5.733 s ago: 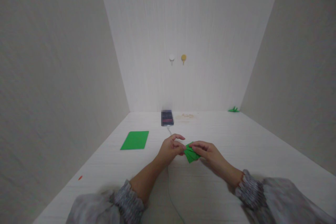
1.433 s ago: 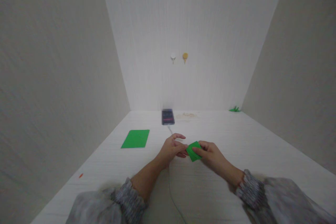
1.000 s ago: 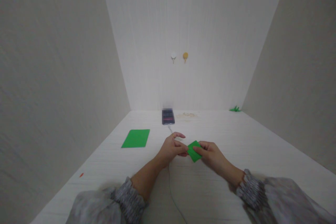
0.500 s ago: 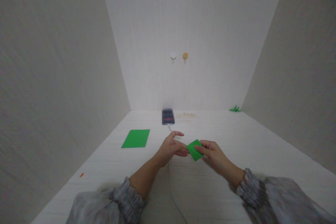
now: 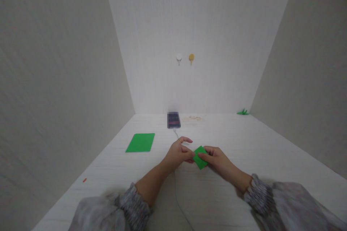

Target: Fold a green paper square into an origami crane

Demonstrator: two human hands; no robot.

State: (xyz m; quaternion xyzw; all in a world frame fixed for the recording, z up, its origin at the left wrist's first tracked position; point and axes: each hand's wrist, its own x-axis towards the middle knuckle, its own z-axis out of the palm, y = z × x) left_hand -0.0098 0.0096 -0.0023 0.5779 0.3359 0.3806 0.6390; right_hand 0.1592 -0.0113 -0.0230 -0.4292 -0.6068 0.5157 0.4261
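Nearest us, two grey sleeves (image 5: 132, 205) with gathered cuffs come in from the bottom edge, one at each side. Between them we see a thin pale cable (image 5: 175, 189) running up the white tabletop (image 5: 230, 133) and passing out of sight behind the left hand (image 5: 177, 154). Off to the left, near the tabletop's edge, lies a small orange scrap (image 5: 84, 180).

A little farther in, both hands meet at a folded green paper (image 5: 200, 162), around the middle of our view, with one corner turned towards us. The right hand (image 5: 219, 158) has its grip closed on the paper's right side, thumb across the face and fingers behind. The left hand's grip pinches the left corner, while one of its fingers curves out free above.

Beyond the left hand, to its left and well apart, we find a flat green sheet (image 5: 140, 143). Farther back, the cable meets the near end of a dark device (image 5: 173, 120), blurred to us. Just to its right we notice a brownish mark (image 5: 194, 118). In the far right corner sits a spiky green shape (image 5: 243, 112), too small to read clearly. On the back wall (image 5: 157, 61) we see a white hook (image 5: 179, 57) and a yellow hook (image 5: 191, 57) side by side.
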